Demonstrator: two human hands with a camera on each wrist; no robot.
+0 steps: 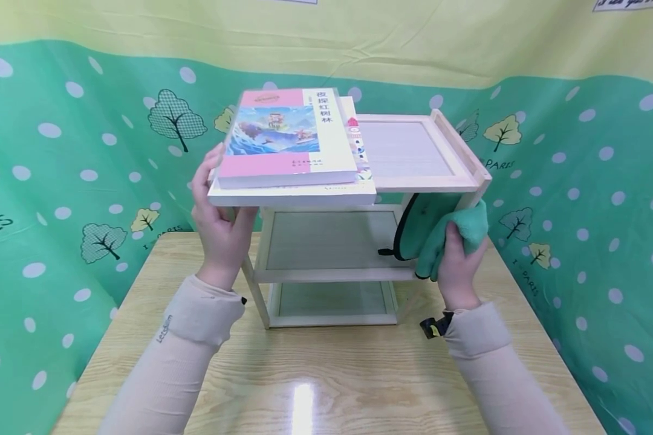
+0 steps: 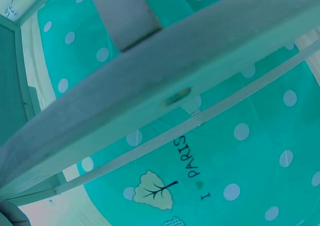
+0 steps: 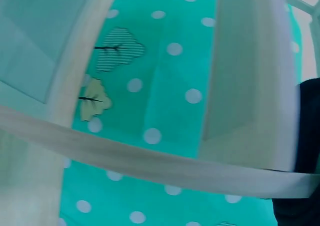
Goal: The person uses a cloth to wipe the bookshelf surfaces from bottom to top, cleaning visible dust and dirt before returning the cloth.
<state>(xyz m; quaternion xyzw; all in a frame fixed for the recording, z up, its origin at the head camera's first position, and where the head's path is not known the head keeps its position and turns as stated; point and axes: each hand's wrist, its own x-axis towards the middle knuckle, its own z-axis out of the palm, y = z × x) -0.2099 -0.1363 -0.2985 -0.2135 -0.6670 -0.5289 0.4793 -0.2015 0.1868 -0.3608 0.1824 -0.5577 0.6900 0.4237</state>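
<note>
A small pale wooden three-tier rack (image 1: 332,275) stands on the table. Two books lie stacked on the left of its top tier; the upper book (image 1: 288,142) has a pink-and-white cover, and the lower book (image 1: 294,198) juts out toward me. My left hand (image 1: 220,229) grips the rack's upper left end, fingers up beside the books and thumb below them; the exact contact is hidden. At the rack's right front leg my right hand (image 1: 459,266) holds a fluffy green cloth (image 1: 470,223). A darker green piece with black edging (image 1: 424,226) hangs beside it.
The wooden table (image 1: 326,374) extends in front of the rack and to both sides. A green dotted curtain (image 1: 43,181) with printed trees surrounds it behind and at the sides. In the wrist views, the rack's bars (image 2: 150,90) and boards (image 3: 245,85) fill much of the foreground.
</note>
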